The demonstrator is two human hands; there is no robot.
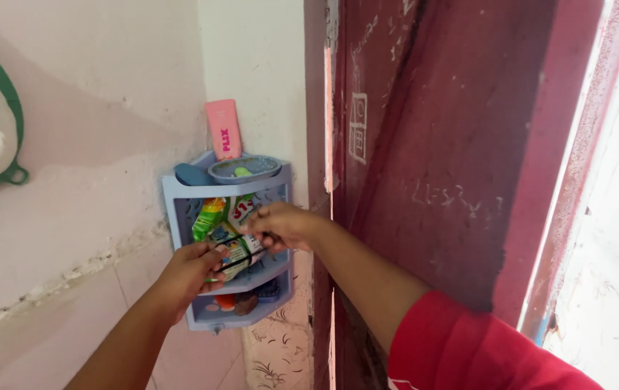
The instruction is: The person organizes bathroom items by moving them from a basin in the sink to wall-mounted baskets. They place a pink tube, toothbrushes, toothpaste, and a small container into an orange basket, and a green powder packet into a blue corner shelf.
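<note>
Stretching a black band (231, 249) (over packets (224, 224)), both hands' (192, 274) grip closed.

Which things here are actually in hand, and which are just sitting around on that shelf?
In hand:
- left hand and right hand, both on the black band
- green and yellow packet, which the band crosses
- blue corner shelf

Lying about:
- pink tube
- soap dish
- green-rimmed mirror
</note>
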